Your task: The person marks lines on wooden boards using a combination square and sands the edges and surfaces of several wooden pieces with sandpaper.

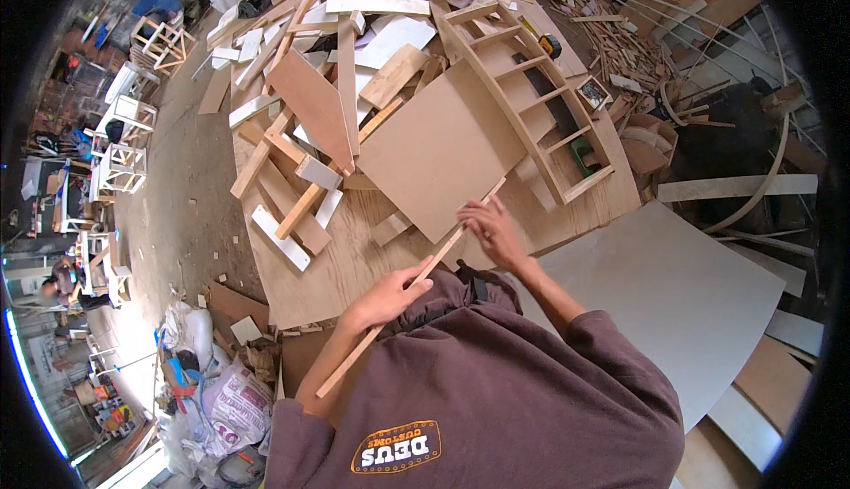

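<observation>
A slim, pale wooden strip slants across the frame's centre, grasped by the fingers of the left hand; the right hand is at its upper end, its hold too blurred to tell. Positioning it seems the step in hand; the next move likely calls for steadiness. Beyond lies a flat tan board, upper centre.

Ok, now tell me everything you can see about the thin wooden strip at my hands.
The strip is long, slender and pale tan, looks like bare wood and appears straight and whole. It slants from lower left to upper right in front of your body. Your left hand grips it along its middle; your right hand is at its upper part, the hold unclear. Its upper end overlaps the tan panel in view.
</observation>
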`<state>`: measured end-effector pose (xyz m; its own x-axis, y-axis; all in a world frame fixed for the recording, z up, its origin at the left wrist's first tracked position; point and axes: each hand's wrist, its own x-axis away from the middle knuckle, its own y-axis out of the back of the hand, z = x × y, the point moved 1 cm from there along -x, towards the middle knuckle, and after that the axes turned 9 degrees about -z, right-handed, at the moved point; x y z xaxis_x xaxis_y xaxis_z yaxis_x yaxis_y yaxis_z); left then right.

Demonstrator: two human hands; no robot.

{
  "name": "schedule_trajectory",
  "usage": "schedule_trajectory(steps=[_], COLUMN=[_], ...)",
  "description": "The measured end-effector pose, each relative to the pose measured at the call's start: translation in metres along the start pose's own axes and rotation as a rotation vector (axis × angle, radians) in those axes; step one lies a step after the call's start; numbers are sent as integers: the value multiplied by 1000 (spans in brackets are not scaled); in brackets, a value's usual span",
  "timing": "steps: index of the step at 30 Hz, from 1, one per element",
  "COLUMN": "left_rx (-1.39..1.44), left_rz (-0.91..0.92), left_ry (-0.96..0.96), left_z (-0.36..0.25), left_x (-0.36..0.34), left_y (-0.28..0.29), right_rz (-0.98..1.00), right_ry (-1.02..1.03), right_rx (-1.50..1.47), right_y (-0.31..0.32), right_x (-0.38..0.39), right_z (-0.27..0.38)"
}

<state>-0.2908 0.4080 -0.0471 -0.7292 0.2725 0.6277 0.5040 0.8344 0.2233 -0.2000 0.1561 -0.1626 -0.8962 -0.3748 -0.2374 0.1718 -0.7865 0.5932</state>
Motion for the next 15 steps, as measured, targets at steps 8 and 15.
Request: schedule_trajectory(steps=[8,15], left_rx=[198,294], left_rz=[69,-82], left_ry=[184,-170], left_z=[-18,-34], left_x=[30,21], left_y=[40,122], right_rz=[45,-3], right_ry=[148,304], right_rx=[-132,-142], right_y=[10,-20], right_x=[-32,-60], right_z=[71,69])
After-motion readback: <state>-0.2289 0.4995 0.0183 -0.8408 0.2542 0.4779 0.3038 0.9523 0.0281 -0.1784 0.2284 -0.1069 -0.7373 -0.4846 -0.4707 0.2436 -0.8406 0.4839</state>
